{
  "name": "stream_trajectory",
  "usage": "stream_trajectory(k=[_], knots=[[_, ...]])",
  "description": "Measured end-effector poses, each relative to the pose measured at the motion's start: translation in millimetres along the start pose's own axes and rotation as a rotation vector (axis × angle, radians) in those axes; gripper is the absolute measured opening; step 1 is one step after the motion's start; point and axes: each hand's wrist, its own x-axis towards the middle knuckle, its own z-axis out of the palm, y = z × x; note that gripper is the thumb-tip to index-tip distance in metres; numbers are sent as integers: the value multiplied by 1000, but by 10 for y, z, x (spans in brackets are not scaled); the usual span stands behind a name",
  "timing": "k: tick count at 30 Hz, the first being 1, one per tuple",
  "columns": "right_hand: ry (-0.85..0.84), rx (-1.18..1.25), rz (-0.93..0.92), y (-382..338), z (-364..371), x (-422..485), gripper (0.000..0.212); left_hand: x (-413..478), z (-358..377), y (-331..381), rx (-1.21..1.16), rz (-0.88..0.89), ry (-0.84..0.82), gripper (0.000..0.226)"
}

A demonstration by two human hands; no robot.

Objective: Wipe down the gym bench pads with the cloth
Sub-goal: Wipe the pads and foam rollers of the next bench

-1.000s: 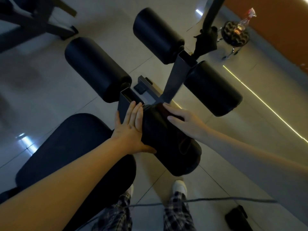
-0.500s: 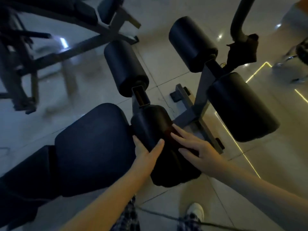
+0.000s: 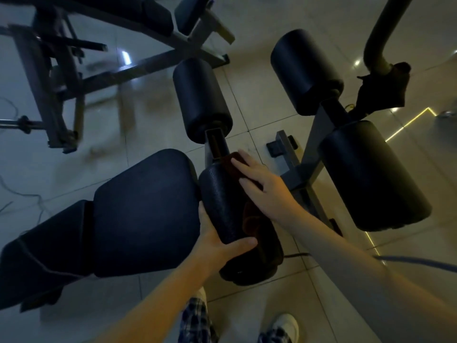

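A black roller pad (image 3: 223, 206) stands at the end of the bench, next to the flat seat pad (image 3: 146, 209). My left hand (image 3: 217, 240) grips the roller from its left side, thumb across the front. My right hand (image 3: 262, 186) lies flat on a dark reddish cloth (image 3: 249, 219) that is draped over the roller's right side. The cloth is mostly hidden under my palm. Three more roller pads stand beyond: one straight ahead (image 3: 201, 100), one at the far right (image 3: 305, 70) and one at the near right (image 3: 373, 174).
Another dark cloth (image 3: 382, 89) hangs on a curved metal post at the upper right. A second bench frame (image 3: 57, 70) stands at the upper left. Cables run over the tiled floor (image 3: 153, 115) at the left. My shoes and checked trousers (image 3: 197, 323) are below.
My right hand with the cloth has slid up the roller towards its far end. My left hand has shifted lower on the roller's left side. The camera has swung left.
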Motion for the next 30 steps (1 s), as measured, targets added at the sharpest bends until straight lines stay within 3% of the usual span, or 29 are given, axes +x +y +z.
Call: stream_trajectory(k=[9,15,18,21,23,26,29,30], knots=[[67,-55,7,32,145,-898,47,51,-143,-116,-192,52,-170,152],[215,-239,101,-199,303,-240,47,53,-162,-127,-174,63,-173,148],[273,-302,134,-286,348,210,45,18,-163,-29,-147,26,-211,128],[354,-324,138,-316,389,277,42,4,-223,44,-37,-44,-236,158],[379,-338,124,-318,429,131,42,30,-260,146,117,-110,-275,158],[367,-333,174,-371,496,-79,45,34,-350,412,325,-197,-285,117],[437,-139,243,-670,454,-110,43,-33,-546,828,359,-147,-223,13],[476,-74,225,-844,413,-84,43,-71,-604,1023,346,-104,-188,13]])
